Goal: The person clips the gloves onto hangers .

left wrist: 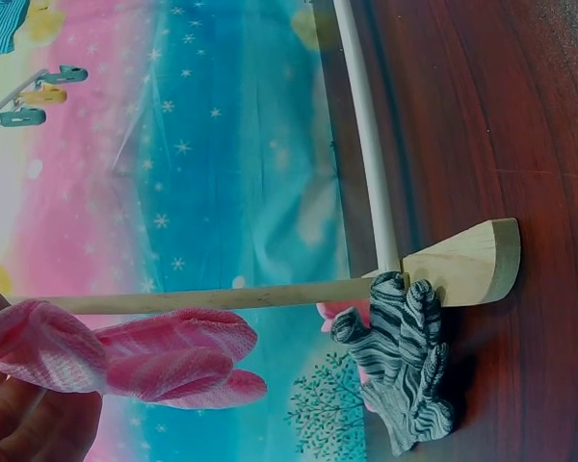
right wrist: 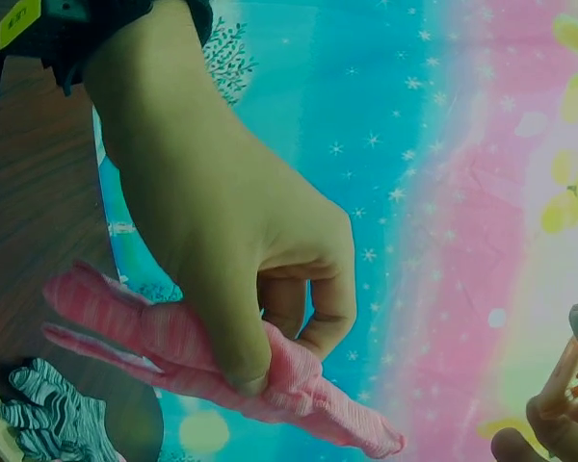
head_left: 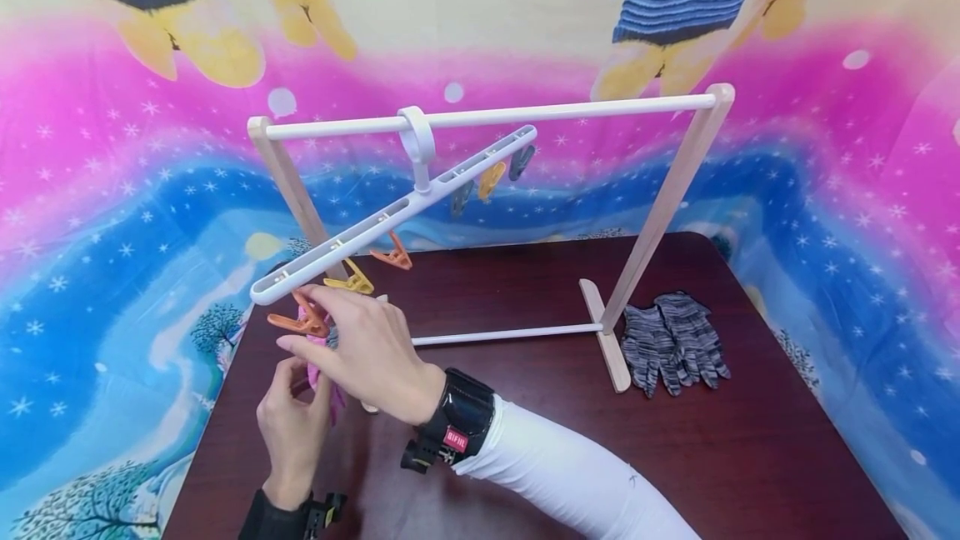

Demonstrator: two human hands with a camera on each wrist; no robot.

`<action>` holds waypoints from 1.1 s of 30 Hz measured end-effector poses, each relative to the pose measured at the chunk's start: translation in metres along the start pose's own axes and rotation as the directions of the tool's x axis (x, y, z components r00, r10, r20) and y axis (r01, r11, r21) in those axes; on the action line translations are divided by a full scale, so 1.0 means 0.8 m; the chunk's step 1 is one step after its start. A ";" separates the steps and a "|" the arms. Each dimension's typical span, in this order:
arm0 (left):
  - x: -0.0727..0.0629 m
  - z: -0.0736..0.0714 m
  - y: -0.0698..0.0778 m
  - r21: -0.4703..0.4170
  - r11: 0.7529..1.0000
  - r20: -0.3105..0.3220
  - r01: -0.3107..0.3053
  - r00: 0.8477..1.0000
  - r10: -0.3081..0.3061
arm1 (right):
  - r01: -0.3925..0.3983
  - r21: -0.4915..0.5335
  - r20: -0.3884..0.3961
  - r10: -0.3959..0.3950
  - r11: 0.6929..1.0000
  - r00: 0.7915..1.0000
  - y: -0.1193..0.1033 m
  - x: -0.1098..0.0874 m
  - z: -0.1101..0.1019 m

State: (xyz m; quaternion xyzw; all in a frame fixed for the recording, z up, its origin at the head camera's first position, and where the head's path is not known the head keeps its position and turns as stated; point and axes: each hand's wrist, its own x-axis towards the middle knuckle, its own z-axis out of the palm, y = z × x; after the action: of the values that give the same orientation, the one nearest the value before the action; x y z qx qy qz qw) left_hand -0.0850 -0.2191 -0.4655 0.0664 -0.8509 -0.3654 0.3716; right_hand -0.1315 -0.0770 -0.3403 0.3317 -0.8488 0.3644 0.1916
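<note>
1. Backdrop (head_left: 480, 57): a printed cloth in cream, pink and blue, with snowflakes, trees and yellow figures in striped garments.
2. Table (head_left: 525, 440): dark red-brown, with visible wood grain.
3. Rack (head_left: 663, 207): wooden uprights and feet joined by white rods, standing on the table.
4. Hanger (head_left: 375, 227): white; its ring encircles the top rod, and its bar runs diagonally across the head view.
5. Dark striped gloves (head_left: 671, 340): lying just beside the rack's right foot. Another striped glove (left wrist: 400, 356) appears near the left foot, partly covering something pink.
6. Right hand (head_left: 375, 348): thumb and fingers pinching an orange clip (head_left: 303, 321) at the hanger's near left end; a black strap and white sleeve follow.
7. Left hand (head_left: 292, 432): thumb and fingers pinching a pink glove (left wrist: 173, 351), held raised, just below that clip.
8. Remaining clips: yellow (head_left: 352, 277) and orange (head_left: 393, 252) on the near half; grey, yellow and grey (head_left: 522, 163) on the far half.
</note>
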 end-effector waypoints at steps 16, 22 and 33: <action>-0.003 0.004 0.005 -0.051 0.999 0.028 0.005 1.000 -0.003 | 0.006 -0.047 0.007 -0.006 0.999 1.000 0.024 0.001 -0.008; -0.003 0.002 0.007 -0.082 0.996 0.061 0.017 0.998 -0.012 | 0.007 -0.026 -0.039 -0.008 1.000 0.999 0.036 0.003 -0.011; 0.000 0.003 0.008 -0.186 0.982 0.089 -0.025 0.995 0.042 | -0.042 0.007 -0.053 0.042 0.999 0.998 0.058 0.007 -0.021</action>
State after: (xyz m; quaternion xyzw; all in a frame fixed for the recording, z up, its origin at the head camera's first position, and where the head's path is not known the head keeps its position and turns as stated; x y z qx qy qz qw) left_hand -0.0857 -0.2126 -0.4623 0.0003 -0.8306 -0.4390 0.3426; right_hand -0.1667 -0.0430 -0.3493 0.3048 -0.8490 0.3797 0.2054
